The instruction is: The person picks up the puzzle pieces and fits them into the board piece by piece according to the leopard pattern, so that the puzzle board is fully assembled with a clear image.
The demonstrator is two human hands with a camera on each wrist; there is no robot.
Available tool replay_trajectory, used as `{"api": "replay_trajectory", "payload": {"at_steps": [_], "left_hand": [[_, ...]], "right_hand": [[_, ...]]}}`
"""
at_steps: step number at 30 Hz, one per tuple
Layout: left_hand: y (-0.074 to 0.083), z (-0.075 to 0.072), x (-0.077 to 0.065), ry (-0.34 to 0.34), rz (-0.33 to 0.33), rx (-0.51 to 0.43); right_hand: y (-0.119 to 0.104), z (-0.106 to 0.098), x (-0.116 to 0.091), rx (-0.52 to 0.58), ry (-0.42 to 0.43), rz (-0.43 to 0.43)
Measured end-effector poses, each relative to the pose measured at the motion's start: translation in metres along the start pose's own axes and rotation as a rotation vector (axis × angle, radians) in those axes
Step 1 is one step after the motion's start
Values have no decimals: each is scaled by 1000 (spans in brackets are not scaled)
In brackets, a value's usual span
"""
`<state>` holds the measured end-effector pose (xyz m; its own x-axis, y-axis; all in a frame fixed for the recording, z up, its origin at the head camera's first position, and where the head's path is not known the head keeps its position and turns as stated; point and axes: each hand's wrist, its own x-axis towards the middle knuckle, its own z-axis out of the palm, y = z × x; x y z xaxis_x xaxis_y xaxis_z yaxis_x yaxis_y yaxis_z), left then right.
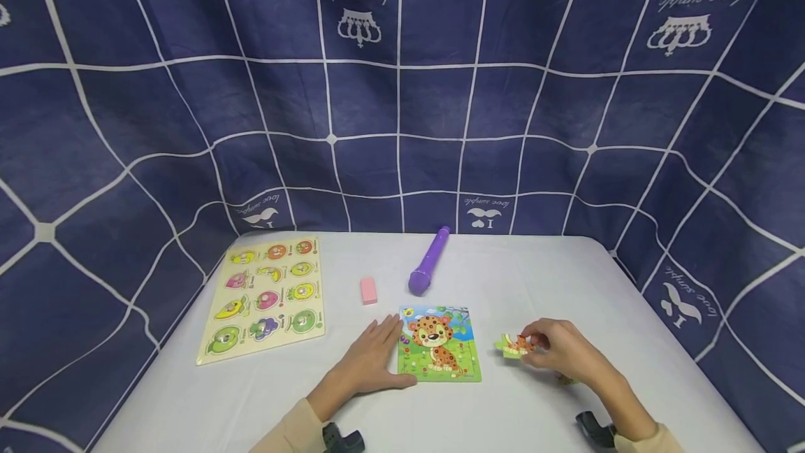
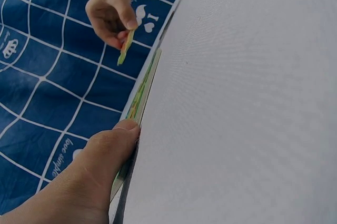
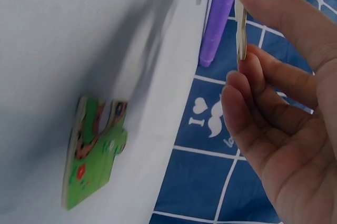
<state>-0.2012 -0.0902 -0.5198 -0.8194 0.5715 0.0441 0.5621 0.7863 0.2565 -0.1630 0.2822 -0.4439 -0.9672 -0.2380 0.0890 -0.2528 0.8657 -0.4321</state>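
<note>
A square leopard picture puzzle (image 1: 437,344) lies flat on the white table. My left hand (image 1: 367,362) rests beside it with fingers straight; the fingertips and thumb touch its left side and lower left corner. Between thumb and fingers, my right hand (image 1: 562,348) pinches a jigsaw puzzle piece (image 1: 514,347), green with orange spots, held above the table to the right of the puzzle. In the right wrist view that piece (image 3: 241,34) is seen edge-on. A second puzzle piece (image 3: 97,150), green with a spotted curve, lies on the table below the right hand, mostly hidden in the head view.
A wooden fruit puzzle board (image 1: 264,299) lies at the left. Behind the leopard puzzle are a pink block (image 1: 368,291) and a purple toy microphone (image 1: 430,262). Dark blue checked cloth (image 1: 434,103) hangs around the table's back and sides.
</note>
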Motion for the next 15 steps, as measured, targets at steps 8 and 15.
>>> {"api": "replay_trajectory", "payload": {"at_steps": [8,15], "left_hand": [[0,-2,-1,-5,-5,-4],[1,-2,-2,-3,0,-5]], "right_hand": [[-18,6,8,-7,31,-21],[-41,17,17,17,33,-99]]}}
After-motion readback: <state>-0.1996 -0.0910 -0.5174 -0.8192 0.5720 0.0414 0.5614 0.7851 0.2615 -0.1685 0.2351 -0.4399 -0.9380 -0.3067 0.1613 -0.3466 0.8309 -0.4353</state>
